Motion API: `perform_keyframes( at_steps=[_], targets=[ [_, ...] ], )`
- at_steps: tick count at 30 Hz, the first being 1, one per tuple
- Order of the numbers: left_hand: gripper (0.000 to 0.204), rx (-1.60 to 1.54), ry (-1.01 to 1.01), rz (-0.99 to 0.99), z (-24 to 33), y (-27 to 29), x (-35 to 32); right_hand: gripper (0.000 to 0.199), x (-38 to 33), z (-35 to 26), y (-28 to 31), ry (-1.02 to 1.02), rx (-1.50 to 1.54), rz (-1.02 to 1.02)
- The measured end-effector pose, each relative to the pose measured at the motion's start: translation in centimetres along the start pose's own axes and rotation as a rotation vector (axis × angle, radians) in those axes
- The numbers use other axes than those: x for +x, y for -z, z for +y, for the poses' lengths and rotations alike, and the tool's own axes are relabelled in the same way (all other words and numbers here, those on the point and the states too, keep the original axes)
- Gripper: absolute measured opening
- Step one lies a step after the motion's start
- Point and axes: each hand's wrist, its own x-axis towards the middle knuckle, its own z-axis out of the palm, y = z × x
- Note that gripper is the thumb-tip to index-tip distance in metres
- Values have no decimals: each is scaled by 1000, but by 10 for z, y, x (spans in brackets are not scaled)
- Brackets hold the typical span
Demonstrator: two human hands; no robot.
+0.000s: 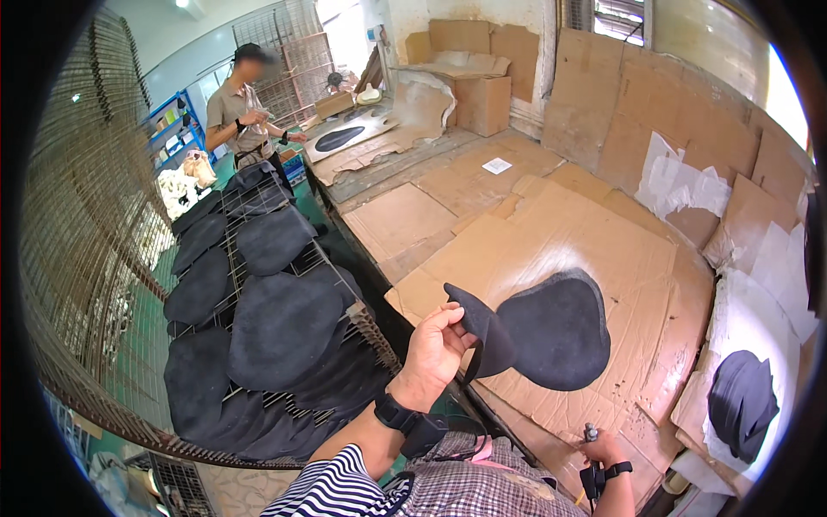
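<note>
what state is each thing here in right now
curled black sheet piece: bent, pinched by the left hand
rounded black sheet piece: lying flat on brown cardboard
metal-tipped handheld tool: held in the right hand
metal wire rack: laden with overlapping black pieces
dark flat oval: lying near the standing co-worker
layered black bundle: bunched, support unclear

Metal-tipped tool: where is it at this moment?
In the head view, the metal-tipped tool is in the right hand, lower right of centre, below the rounded black piece on the cardboard.
</note>
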Motion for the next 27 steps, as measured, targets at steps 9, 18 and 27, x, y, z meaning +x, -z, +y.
perform_keyframes(
  at_steps=[9,18,27],
  targets=[
    [10,-26,21,-5,-3,-10,0,27,-4,2,-3,-15,19,56],
    [10,13,31,-20,-4,-7,3,27,-15,-8,0,-9,-13,77],
    [10,14,2,-8,2,-2,-2,26,-5,-9,2,4,5,37]
  ],
)
